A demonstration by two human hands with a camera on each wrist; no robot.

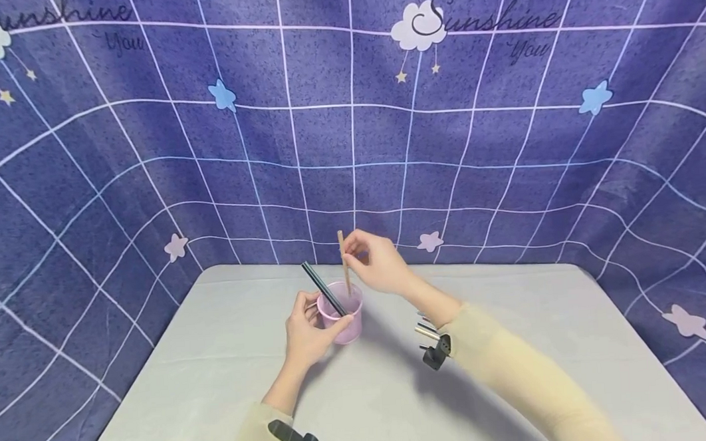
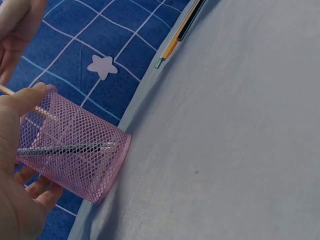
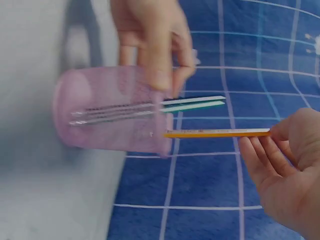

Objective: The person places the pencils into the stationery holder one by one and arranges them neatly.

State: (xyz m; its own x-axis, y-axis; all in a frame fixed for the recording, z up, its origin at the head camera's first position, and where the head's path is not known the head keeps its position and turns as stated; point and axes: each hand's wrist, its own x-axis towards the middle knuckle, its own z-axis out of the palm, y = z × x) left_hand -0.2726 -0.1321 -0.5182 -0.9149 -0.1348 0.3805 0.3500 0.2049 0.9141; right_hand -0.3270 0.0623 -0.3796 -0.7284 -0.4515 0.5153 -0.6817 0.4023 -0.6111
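Observation:
A pink mesh pen cup (image 1: 349, 332) stands on the table, and my left hand (image 1: 306, 336) grips it round the side, thumb near the rim. Two dark green pencils (image 3: 200, 104) lean inside it, their upper ends sticking out past the rim. Above the cup, my right hand (image 1: 380, 262) pinches a yellow pencil (image 3: 215, 133) near its upper end. The pencil's lower end is just inside the cup's mouth, as the right wrist view shows.
More pencils (image 1: 426, 331) lie on the grey-white tablecloth (image 1: 386, 405), partly hidden beneath my right wrist. A blue-purple grid-patterned curtain (image 1: 324, 135) rises behind and beside the table. Each wrist carries a small black camera mount (image 1: 295, 440).

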